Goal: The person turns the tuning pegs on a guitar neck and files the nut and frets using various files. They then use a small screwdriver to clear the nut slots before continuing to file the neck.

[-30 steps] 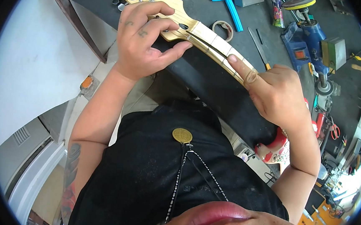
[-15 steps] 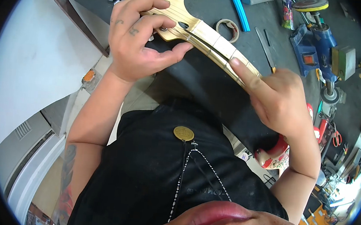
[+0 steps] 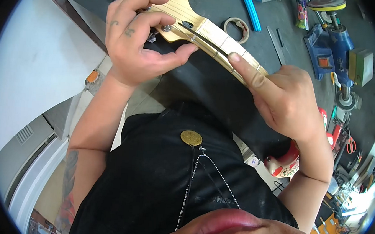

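Note:
A pale wooden guitar neck (image 3: 239, 57) with metal frets slants across the upper middle, ending in a headstock (image 3: 178, 3) with metal tuning pegs. Strings run along it. A dark narrow line (image 3: 210, 43) stretches from an oval opening near the nut down the fretboard. My left hand (image 3: 129, 41) curls its fingers over the headstock beside the pegs, its thumb against the neck's near edge. My right hand (image 3: 286, 98) is farther down the neck, index finger extended onto the strings, the other fingers folded. Part of a red and white painted body (image 3: 284, 165) shows behind my right forearm.
On the dark bench (image 3: 210, 12) lie a tape roll (image 3: 246, 32), a flat metal strip (image 3: 275, 44) and a blue tool (image 3: 251, 10). A blue bench grinder (image 3: 340, 45) stands at the right. Red scissors (image 3: 350, 146) lie among cluttered tools.
My right index finger has slid along the neck toward the headstock. My left hand and the headstock appear slightly farther left.

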Demonstrator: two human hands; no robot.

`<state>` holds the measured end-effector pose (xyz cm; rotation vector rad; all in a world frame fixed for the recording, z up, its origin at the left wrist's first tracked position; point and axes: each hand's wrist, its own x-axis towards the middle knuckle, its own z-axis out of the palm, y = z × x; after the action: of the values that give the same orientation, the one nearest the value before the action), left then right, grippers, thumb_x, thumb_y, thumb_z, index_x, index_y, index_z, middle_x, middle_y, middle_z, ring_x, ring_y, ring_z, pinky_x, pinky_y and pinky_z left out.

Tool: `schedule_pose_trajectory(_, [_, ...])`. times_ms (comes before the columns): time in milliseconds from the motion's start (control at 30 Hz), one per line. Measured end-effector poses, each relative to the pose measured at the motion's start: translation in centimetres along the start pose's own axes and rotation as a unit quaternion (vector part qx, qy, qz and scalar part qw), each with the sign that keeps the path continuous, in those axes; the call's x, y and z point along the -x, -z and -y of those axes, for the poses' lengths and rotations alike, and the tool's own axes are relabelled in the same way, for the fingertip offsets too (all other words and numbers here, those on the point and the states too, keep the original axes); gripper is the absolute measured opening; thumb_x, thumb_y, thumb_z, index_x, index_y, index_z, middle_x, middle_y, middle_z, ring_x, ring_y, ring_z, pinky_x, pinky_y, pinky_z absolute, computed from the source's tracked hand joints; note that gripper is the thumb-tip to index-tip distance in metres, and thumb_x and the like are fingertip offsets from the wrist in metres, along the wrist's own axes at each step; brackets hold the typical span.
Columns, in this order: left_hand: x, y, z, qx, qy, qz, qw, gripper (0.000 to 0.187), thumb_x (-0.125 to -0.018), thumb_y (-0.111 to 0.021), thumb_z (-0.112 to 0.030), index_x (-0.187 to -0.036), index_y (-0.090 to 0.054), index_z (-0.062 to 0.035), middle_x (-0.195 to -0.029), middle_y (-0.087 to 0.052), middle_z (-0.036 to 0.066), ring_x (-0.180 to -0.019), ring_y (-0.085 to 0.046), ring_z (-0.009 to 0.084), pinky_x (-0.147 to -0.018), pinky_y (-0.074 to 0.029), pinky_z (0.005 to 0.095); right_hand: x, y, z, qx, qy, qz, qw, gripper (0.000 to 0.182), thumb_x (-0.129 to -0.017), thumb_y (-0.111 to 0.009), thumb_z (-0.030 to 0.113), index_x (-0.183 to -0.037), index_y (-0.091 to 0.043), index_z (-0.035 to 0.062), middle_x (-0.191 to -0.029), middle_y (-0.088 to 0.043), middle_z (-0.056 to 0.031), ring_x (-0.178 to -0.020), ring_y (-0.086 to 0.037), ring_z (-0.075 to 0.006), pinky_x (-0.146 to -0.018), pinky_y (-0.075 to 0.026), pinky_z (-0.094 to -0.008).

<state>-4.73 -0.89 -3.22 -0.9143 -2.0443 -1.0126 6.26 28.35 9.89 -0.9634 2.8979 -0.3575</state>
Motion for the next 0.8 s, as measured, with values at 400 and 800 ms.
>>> schedule_pose_trajectory(400, [-0.5,0.6,-0.1,-0.015,-0.04,0.006,0.999,0.059,-0.061,-0.106,-0.024,-0.108,-0.076,-0.006,-0.132,-0.076,0.014,-0.111,-0.065,0.0273,-0.087,-0.056,0.0364,0.8,0.6,0.3,-0.005,-0.011,0.024,1.0,0.071,-0.084,-0.077,-0.002,-0.154,-0.072,0.0101,-0.062,-0.048,-0.0047,-0.054,-0.049,-0.0286,-0.059,-0.037,-0.0445])
schedule_pose_trajectory(800, [-0.5,0.4,-0.2,-0.013,-0.03,0.009,0.999,0.059,-0.06,-0.106,-0.023,-0.107,-0.076,-0.0053,-0.134,-0.075,0.015,-0.113,-0.064,0.0275,-0.088,-0.057,0.0366,0.3,0.2,0.0,-0.003,-0.008,0.024,1.0,0.071,-0.084,-0.076,-0.003,-0.153,-0.072,0.0073,-0.06,-0.047,-0.0046,-0.053,-0.05,-0.0285,-0.057,-0.037,-0.0446])
